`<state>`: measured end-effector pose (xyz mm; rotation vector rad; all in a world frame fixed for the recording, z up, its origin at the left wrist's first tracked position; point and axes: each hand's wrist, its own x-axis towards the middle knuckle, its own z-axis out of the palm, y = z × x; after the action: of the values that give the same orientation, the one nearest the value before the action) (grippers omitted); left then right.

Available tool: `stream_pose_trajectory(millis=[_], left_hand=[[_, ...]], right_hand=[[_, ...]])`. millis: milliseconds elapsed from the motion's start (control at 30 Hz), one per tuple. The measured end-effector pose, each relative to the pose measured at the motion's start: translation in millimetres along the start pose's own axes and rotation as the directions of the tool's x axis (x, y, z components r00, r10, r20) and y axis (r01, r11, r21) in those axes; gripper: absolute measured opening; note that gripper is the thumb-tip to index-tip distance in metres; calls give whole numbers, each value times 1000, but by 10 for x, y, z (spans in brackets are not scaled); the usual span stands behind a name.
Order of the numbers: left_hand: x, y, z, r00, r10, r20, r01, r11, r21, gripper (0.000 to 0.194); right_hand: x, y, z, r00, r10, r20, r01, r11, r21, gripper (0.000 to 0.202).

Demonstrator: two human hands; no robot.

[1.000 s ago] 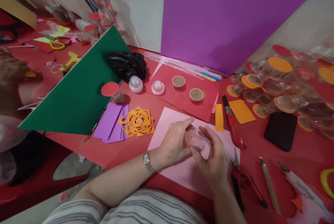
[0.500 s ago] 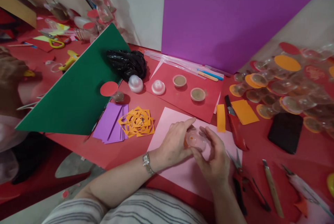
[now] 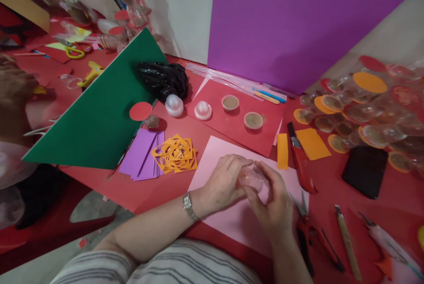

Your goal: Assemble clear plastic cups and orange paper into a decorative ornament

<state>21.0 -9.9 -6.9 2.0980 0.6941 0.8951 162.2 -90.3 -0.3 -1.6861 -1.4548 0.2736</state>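
Note:
A clear, rounded plastic piece (image 3: 252, 179) is held between my two hands above a pink sheet (image 3: 212, 160). My left hand (image 3: 228, 178), with a watch at its wrist, grips the piece's left side. On the other side my right hand (image 3: 273, 195) curves its thumb and fingers round it. A small orange spot shows through the plastic. Beyond the hands, two cups filled with brown material (image 3: 230, 103) (image 3: 253, 120) and a white domed piece (image 3: 202, 110) rest on a red sheet (image 3: 265, 138).
Purple strips (image 3: 139, 156) and an orange paper lattice (image 3: 175, 153) lie to the left, by a leaning green board (image 3: 99, 111). At right are a red cutter (image 3: 303, 169), scissors (image 3: 308, 226), a black phone (image 3: 365, 171) and stacked clear containers (image 3: 380, 111). Another person's hand (image 3: 15, 81) is far left.
The fingers of my left hand have lowered and come closer to my right fingertips over the clear piece. The whole view has shifted slightly.

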Motion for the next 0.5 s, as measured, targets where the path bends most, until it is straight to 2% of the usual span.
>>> stream_pose_trajectory(millis=[500], left_hand=[[-11, -37, 26, 1000, 14, -12, -14, 1000, -13, 48]], right_hand=[[24, -41, -32, 1000, -3, 10, 3, 1000, 25, 43]])
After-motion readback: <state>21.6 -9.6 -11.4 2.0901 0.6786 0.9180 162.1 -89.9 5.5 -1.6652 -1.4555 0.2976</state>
